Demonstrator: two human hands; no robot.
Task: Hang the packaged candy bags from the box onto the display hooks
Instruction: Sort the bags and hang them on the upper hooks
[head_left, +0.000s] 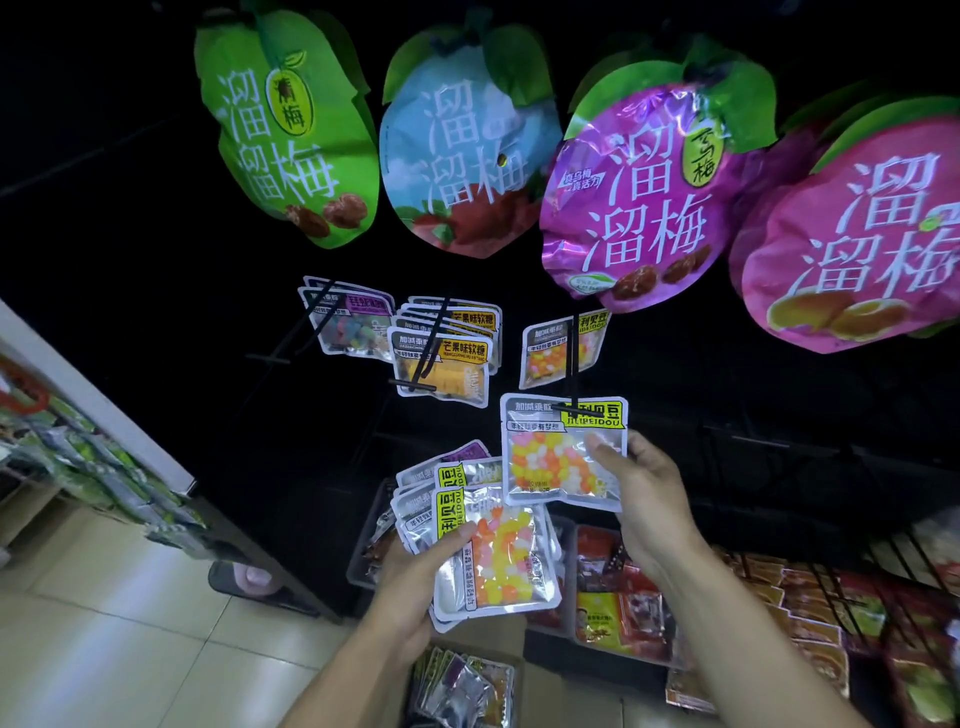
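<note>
My right hand (644, 499) pinches one clear candy bag (556, 457) of orange, yellow and white sweets, its top edge at the tip of a black display hook (574, 364). Another such bag (558, 353) hangs further back on that hook. My left hand (421, 571) grips a fanned stack of candy bags (493, 551) just below and left. The cardboard box (504, 670) with several more bags sits at the bottom, between my forearms. Mango candy bags (447, 358) and purple-labelled bags (348, 322) hang on hooks to the left.
Large plum snack bags in green (291, 135), blue (462, 150) and purple (639, 197) hang overhead. Trays of red snack packets (628, 597) fill the low shelf on the right. A side rack (88, 457) of goods stands left, over pale floor tiles (130, 639).
</note>
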